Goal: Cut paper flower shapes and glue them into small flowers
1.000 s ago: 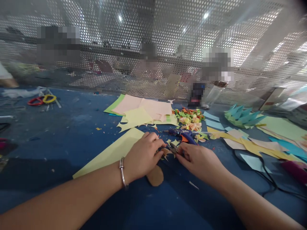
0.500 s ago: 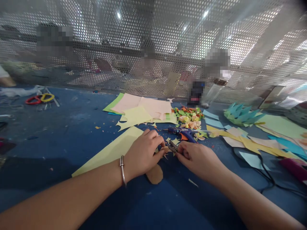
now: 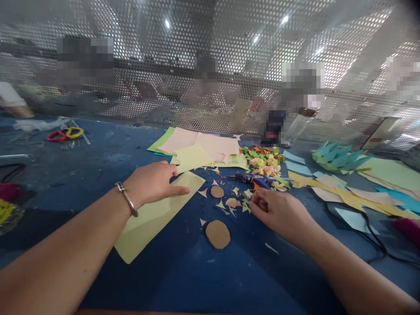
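My left hand [image 3: 157, 186], with a silver bangle at the wrist, is over a pale yellow sheet of paper [image 3: 157, 218], thumb and fingers apart and nothing in them. My right hand [image 3: 274, 212] is closed around small scissors [image 3: 244, 195]; only their blades show, low over paper offcuts [image 3: 232, 202]. Between the hands lie a small brown cardboard disc [image 3: 217, 191] and, nearer to me, a larger cardboard disc [image 3: 218, 234]. A blue glue gun [image 3: 251, 178] rests just beyond my right hand.
Stacked pink and green paper [image 3: 200, 144] lies at the back, beside a heap of cut paper pieces [image 3: 262, 159]. Paper strips [image 3: 348, 192], a teal paper flower [image 3: 337, 157] and a black cord [image 3: 370, 236] are on the right. Red-and-yellow scissors [image 3: 65, 133] lie far left, before a perforated metal screen [image 3: 183, 87].
My left hand has let go of a small paper piece and moved left over the yellow sheet, opening. Both cardboard discs are now uncovered. The yellow sheet has shifted and turned.
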Demonstrator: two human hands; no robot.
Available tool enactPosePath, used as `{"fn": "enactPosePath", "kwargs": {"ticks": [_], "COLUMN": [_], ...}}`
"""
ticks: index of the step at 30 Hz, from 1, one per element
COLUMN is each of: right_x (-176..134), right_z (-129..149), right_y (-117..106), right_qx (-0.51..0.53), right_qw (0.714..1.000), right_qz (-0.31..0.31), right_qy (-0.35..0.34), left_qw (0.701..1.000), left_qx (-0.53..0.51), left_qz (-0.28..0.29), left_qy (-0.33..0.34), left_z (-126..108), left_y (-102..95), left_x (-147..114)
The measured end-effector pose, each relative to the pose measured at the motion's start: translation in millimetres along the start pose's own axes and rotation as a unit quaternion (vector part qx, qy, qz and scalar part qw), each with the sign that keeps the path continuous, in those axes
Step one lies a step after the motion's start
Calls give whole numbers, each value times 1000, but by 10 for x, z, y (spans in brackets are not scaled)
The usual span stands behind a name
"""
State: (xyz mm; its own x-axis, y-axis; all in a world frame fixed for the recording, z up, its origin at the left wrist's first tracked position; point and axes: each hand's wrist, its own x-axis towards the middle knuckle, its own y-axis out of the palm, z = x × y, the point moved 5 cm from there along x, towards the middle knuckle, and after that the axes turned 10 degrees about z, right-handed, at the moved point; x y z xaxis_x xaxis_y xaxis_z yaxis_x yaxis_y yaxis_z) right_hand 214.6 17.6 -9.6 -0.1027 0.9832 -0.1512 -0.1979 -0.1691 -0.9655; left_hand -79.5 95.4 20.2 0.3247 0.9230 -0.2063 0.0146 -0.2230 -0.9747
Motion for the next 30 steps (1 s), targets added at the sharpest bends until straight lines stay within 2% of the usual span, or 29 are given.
{"fn": "enactPosePath", "kwargs": {"ticks": [7, 12, 19, 22, 25, 26, 28, 30], "right_x": [-18, -29, -18, -11, -10, -10, -10, -10], "right_z": [-46, -48, -42, -40, -38, -40, -41, -38], "right_y": [-26, -42, -35, -29, -30, -30, -28, -29], "right_qx": [-9, -28, -74, -94, -103, -103, -100, -99], "right_qw": [999, 999, 997, 996, 995, 995, 995, 995], "right_qz": [-32, -37, -16, -1, 4, 4, 6, 4], "right_qy": [-5, -10, -2, 2, -2, -3, -6, -10], "left_qw": [999, 996, 993, 995, 992, 990, 986, 984], "left_qx": [-23, -66, -91, -96, -87, -85, -77, -82], "left_qz": [7, 45, 69, 27, -86, -108, -147, -159], "left_qy": [27, 47, 21, 22, 23, 27, 21, -11], "left_z": [-68, -80, 3, 102, 146, 139, 129, 160], "left_y": [73, 79, -20, -28, -34, -14, 28, 78], "left_x": [70, 87, 21, 83, 204, 254, 353, 443]}}
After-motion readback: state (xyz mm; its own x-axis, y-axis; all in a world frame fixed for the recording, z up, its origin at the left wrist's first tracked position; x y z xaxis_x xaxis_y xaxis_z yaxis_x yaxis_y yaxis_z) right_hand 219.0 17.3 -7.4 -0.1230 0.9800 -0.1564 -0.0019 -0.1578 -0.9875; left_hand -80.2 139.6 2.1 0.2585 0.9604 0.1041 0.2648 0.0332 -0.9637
